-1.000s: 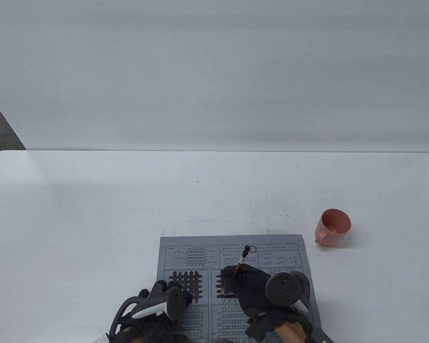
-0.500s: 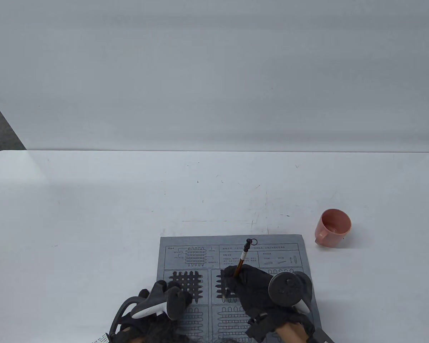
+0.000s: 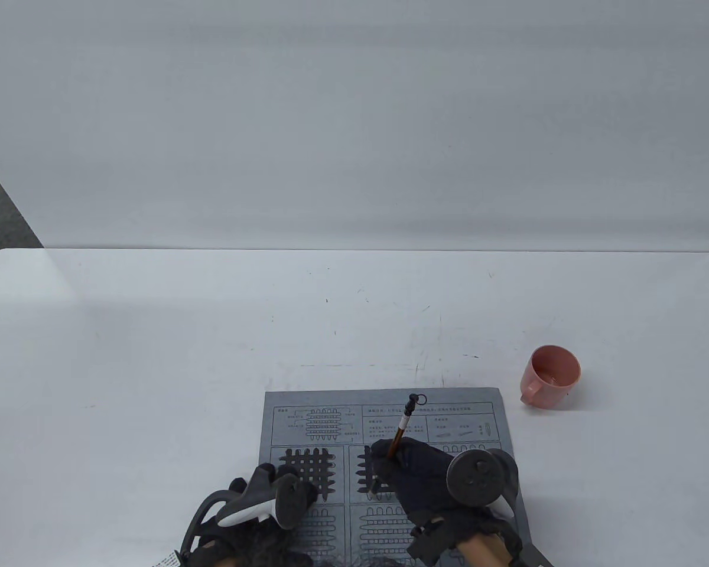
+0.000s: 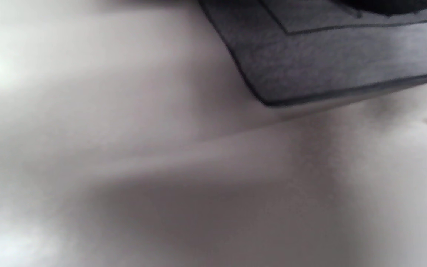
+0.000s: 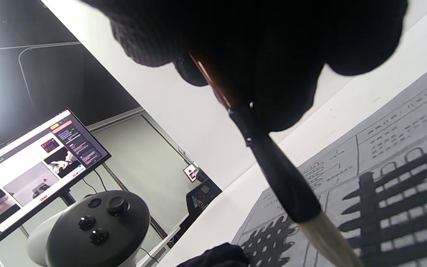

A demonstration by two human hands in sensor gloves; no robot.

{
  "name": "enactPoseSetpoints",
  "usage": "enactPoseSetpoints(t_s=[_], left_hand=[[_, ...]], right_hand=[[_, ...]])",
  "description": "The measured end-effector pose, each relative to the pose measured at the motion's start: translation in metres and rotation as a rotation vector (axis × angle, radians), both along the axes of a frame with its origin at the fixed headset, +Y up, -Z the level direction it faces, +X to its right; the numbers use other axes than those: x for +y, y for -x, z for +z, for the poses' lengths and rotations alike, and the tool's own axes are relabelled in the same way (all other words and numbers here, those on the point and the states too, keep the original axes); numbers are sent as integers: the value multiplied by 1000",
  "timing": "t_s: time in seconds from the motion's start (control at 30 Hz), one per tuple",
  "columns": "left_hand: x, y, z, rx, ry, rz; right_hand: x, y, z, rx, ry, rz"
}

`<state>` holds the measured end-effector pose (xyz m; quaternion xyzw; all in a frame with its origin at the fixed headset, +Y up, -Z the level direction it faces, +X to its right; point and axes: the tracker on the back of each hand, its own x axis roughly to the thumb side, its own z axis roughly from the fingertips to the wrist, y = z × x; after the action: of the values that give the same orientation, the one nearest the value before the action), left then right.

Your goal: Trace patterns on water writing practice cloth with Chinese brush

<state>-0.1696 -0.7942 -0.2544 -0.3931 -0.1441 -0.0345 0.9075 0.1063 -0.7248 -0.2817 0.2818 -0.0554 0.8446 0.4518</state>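
The water writing cloth (image 3: 390,466) is laid flat at the near edge of the tabletop (image 3: 153,354), slightly right of centre, so that its printed panels face the worker. The Chinese brush (image 3: 397,440) is held in the right hand (image 3: 422,478), whose fingers are closed around the lower shaft; the handle is tilted away from the worker, with the hanging loop toward the far edge. In the right wrist view the pale bristle tip (image 5: 326,239) is seen over the upper middle panel, where dark wet strokes are already laid; contact with the cloth cannot be confirmed. The upper left panel is fully darkened into a lattice, while the lower panels show outlines only, so the tracing is judged partly complete. The left hand (image 3: 272,493) is rested on the cloth's left portion, presumably to prevent shifting; whether its fingers are spread or curled cannot be told. A pink cup (image 3: 552,376) is stood toward the right edge, well apart from the cloth, within reach for rewetting.
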Motion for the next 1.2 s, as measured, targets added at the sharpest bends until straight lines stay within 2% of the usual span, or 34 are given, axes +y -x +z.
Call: enactPoseSetpoints(t_s=[0.8, 1.2], left_hand=[[0, 0, 0, 0, 0, 0], [0, 0, 0, 0, 0, 0]], right_hand=[[0, -3, -2, -13, 18, -4], [0, -8, -1, -87, -21, -22]])
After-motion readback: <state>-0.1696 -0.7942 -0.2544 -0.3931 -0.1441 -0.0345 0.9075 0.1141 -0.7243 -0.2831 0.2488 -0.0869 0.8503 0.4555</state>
